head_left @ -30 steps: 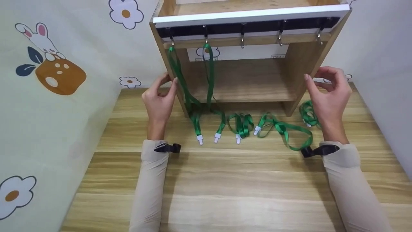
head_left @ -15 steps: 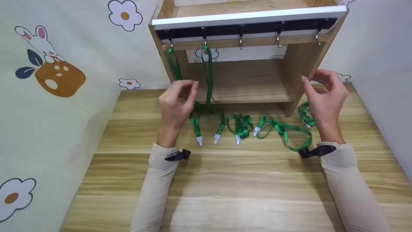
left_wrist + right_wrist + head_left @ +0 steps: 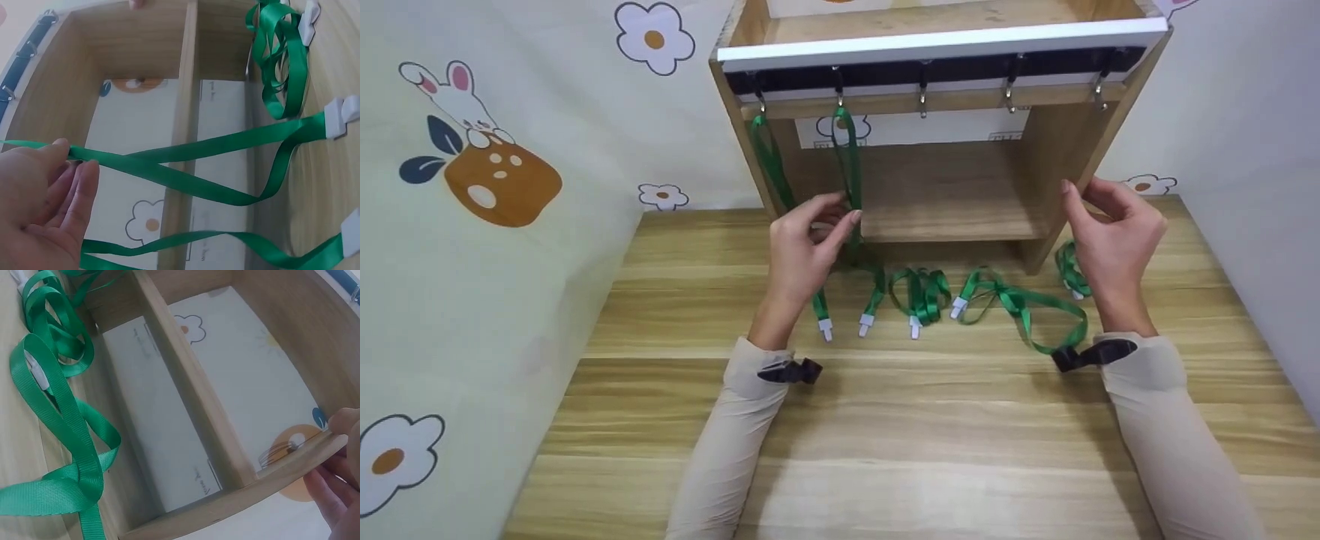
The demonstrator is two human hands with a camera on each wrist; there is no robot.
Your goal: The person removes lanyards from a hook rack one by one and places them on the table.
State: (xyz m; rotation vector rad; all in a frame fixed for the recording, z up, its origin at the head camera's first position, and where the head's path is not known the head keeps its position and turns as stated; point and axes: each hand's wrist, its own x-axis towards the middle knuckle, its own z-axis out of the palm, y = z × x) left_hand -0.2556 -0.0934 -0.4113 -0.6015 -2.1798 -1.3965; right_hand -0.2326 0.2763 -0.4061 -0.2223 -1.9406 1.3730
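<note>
My left hand (image 3: 806,244) pinches the strap of a green lanyard (image 3: 852,161) that hangs from the second hook of a wooden rack (image 3: 952,191). In the left wrist view, that lanyard's strap (image 3: 185,180) runs from my thumb and fingers toward its white clip (image 3: 336,118). Left of it, another green lanyard (image 3: 769,157) hangs from the first hook, partly hidden behind my left hand. My right hand (image 3: 1121,232) grips the rack's right side panel (image 3: 281,472), thumb on the inner side and fingers outside.
Three green lanyards lie on the wood-grain table: a coiled one (image 3: 926,294), a looser one (image 3: 1057,300), and a coil (image 3: 1069,268) beside my right wrist. Several metal hooks line the rack's black strip (image 3: 967,69). Patterned walls (image 3: 510,300) stand left and right.
My left hand has left the rack's left side panel and moved right to the second lanyard, taking hold of its strap. My right hand has slid slightly down the right panel.
</note>
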